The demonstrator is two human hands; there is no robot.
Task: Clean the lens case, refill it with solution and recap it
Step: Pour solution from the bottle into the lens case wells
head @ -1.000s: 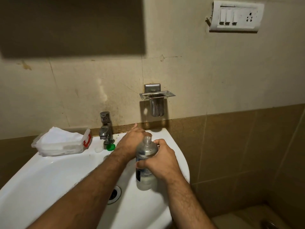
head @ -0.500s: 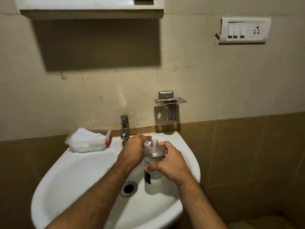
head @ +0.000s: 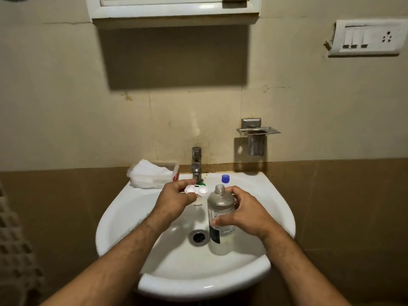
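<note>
Pinching the lens case at its left end, the left hand holds it just above frame centre, fingers clamped on it. The case's long axis runs left to right across the frame, and both round wells seem to face up, uncapped. The right hand sits lower right of the case, its fingers wrapped tight round the bottle, which stands upright with its open neck just right of the case's free end and about level with it. That is the relation the pour hangs on: I judge the neck must tip leftward over the near well, or the case slide under it. Both are held over the sink. A blue cap stands on the sink's back rim, behind the bottle, right of the tap.
</note>
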